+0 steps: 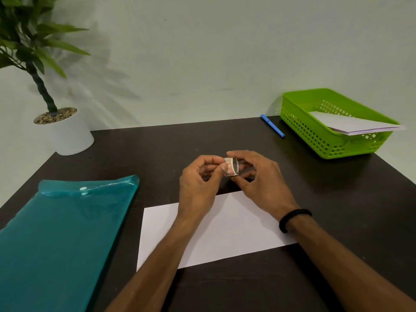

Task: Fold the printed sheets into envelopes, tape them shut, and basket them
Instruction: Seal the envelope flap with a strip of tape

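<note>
A small roll of clear tape [231, 167] is held up above the dark table between both hands. My right hand [258, 179] grips the roll with curled fingers. My left hand [200, 183] pinches at the roll's near side with thumb and fingertips. Below my wrists a folded white sheet [227, 235] lies flat on the table. At the back right stands a green basket [315, 131] with folded white sheets [355, 126] in it, one corner sticking out over the rim.
A teal plastic document folder [60, 235] lies at the left. A blue pen [272, 125] rests beside the basket near the table's far edge. A potted plant in a white pot [67, 134] stands at the back left corner.
</note>
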`<state>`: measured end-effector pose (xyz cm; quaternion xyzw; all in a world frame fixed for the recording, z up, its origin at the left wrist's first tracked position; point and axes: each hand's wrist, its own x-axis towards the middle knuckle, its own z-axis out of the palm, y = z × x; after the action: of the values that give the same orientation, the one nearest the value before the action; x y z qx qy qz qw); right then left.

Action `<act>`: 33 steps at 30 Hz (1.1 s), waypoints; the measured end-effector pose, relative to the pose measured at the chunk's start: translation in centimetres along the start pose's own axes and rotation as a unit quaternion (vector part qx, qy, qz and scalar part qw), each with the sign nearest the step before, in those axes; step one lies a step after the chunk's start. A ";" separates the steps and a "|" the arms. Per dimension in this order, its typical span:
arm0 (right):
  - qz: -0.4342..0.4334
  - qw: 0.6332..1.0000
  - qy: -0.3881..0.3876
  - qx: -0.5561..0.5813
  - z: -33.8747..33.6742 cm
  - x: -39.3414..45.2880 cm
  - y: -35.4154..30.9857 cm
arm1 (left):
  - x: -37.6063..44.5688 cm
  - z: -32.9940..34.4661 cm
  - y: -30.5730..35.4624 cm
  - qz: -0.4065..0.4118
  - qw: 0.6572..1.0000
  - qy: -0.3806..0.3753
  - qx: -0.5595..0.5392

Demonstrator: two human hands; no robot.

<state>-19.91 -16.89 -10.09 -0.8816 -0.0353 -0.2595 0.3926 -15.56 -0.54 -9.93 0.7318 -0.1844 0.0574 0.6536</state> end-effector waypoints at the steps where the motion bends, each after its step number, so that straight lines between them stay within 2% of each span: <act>1: -0.003 1.000 0.003 -0.003 0.0 0.0 0.1 | 0.0 0.0 0.0 0.000 1.000 0.000 0.005; 8: -0.002 1.000 0.009 -0.017 0.0 -0.1 -0.4 | 0.2 0.1 -0.6 -0.006 0.999 0.003 0.048; 13: -0.004 1.000 0.012 -0.022 0.1 -0.2 -0.7 | 0.1 0.1 -0.5 0.024 0.998 0.022 0.060; 17: 0.004 0.999 0.018 -0.038 0.1 -0.3 -0.7 | 0.2 -0.1 -0.9 0.032 0.998 0.033 0.034; 33: 0.069 0.990 0.067 -0.108 -0.8 -0.1 -0.7 | 0.1 -0.3 0.1 -0.033 0.996 0.063 -0.049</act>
<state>-20.54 -16.94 -9.18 -0.8996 0.0802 -0.2928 0.3140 -15.48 -0.30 -9.82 0.6994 -0.1213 0.0729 0.7006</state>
